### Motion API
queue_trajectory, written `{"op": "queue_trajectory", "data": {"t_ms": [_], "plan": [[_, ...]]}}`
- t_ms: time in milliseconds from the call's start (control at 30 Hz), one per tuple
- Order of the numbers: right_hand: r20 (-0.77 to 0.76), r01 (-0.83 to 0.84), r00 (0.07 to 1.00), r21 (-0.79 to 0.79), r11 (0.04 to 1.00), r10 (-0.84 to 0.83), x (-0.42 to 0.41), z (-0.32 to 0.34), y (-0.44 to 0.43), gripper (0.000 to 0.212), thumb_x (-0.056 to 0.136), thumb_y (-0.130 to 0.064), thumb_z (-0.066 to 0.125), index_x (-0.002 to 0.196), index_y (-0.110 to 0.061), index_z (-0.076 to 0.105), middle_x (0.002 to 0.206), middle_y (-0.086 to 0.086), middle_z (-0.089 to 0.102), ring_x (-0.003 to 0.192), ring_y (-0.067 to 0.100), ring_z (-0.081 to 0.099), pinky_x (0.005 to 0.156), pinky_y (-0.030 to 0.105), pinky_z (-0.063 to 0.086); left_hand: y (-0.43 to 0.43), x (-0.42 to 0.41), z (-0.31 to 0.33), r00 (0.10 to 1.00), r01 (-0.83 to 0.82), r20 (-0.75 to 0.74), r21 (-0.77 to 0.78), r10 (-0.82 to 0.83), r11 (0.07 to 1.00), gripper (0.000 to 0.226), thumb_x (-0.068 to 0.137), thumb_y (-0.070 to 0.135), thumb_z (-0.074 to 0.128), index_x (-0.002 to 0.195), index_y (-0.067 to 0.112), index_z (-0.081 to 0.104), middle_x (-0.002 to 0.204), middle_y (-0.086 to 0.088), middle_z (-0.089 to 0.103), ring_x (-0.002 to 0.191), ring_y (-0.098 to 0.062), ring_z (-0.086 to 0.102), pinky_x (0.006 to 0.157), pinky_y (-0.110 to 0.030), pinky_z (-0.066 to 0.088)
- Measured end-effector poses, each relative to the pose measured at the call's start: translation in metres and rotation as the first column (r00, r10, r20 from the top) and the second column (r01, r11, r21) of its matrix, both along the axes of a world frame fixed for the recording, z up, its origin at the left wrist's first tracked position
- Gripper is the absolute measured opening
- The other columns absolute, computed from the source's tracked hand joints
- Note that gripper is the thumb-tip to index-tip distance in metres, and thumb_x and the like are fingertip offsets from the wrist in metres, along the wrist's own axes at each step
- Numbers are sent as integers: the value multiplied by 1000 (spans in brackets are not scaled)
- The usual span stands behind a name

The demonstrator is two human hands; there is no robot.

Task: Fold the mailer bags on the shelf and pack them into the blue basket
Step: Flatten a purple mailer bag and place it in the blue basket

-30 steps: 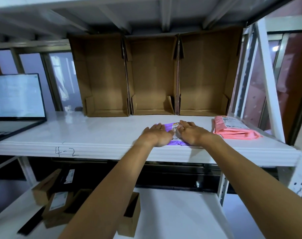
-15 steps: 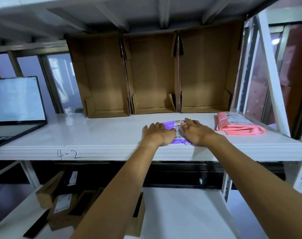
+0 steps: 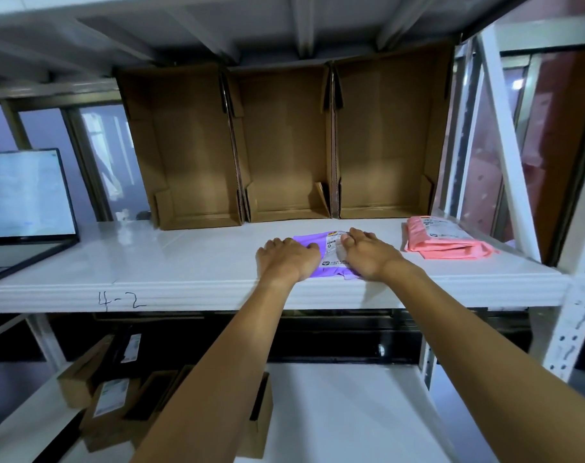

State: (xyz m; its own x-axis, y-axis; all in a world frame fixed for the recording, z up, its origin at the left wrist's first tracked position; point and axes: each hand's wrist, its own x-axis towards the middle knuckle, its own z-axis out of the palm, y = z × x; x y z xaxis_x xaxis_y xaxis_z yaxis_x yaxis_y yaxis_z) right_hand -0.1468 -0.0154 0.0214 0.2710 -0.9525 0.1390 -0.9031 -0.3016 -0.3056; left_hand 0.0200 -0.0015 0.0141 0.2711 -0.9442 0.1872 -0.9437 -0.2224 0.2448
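Head view, looking up at a white shelf. A purple mailer lies flat on the shelf near its front edge, right of centre. The left hand and right hand rest palm-down on it, side by side, fingers laid out flat and pressing rather than gripping. The hands cover most of the mailer: only its far edge, a strip between the hands and a near corner show. A white label in that strip is too small to read. Whether the mailer is folded cannot be told. To the right, apart from the hands, sits a pile of pink mailers, folded. Three open cardboard boxes stand in a row along the back of the shelf. A screen at far left is cut off by the frame edge. "4-2" is handwritten on the shelf's front lip. On the lower shelf, labelled cartons are partly hidden behind the left forearm.
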Motion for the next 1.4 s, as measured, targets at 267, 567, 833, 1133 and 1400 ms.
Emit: {"op": "queue_trajectory", "data": {"t_ms": [267, 567, 833, 1133, 1400], "plan": [[407, 142, 903, 16, 990, -136, -8, 5, 9, 59, 100, -40, 46, 147, -8, 34, 147, 16, 46, 132, 34, 46, 105, 39, 37, 3, 9, 6, 978, 29, -202, -66, -42, 997, 53, 97, 47, 35, 136, 17, 54, 143, -7, 55, 128, -30, 51, 108, -40, 39], [622, 7, 780, 97, 995, -66, -16, 6, 11, 73, 87, -27, 66, 150, -13, 30, 106, 9, 62, 85, 24, 65, 71, 35, 54, -3, 14, 6, 921, -29, -389, -46, 8, 999, 76, 97, 50, 43, 156, 9, 20, 150, -13, 47, 136, -36, 45, 111, -43, 39], [692, -50, 722, 93, 994, -28, -18, 8, 12, 75, 83, -27, 73, 149, -15, 38, 146, 0, 48, 112, 16, 56, 87, 27, 48, -2, 19, 5, 901, 13, -424, -184, -91, 983, 58, 86, 52, 55, 136, 23, 54, 142, -2, 53, 128, -28, 53, 107, -43, 44], [658, -44, 753, 103, 994, -35, -15, 9, 16, 65, 86, -34, 72, 141, -13, 46, 124, -1, 64, 105, 17, 60, 97, 33, 49, 1, 17, 5, 919, -13, -382, -279, -98, 960, 38, 90, 33, 54, 72, 3, 68, 95, -16, 71, 94, -38, 64, 84, -38, 55], [460, 37, 886, 53, 998, -57, -11, 5, 32, 66, 92, -52, 54, 146, -16, 42, 140, 2, 56, 124, 25, 52, 107, 40, 39, 13, 16, 5, 901, 38, -385, -391, -201, 920, 23, 95, 13, 52, 96, 12, 76, 115, -6, 70, 111, -28, 61, 91, -31, 49]]}}
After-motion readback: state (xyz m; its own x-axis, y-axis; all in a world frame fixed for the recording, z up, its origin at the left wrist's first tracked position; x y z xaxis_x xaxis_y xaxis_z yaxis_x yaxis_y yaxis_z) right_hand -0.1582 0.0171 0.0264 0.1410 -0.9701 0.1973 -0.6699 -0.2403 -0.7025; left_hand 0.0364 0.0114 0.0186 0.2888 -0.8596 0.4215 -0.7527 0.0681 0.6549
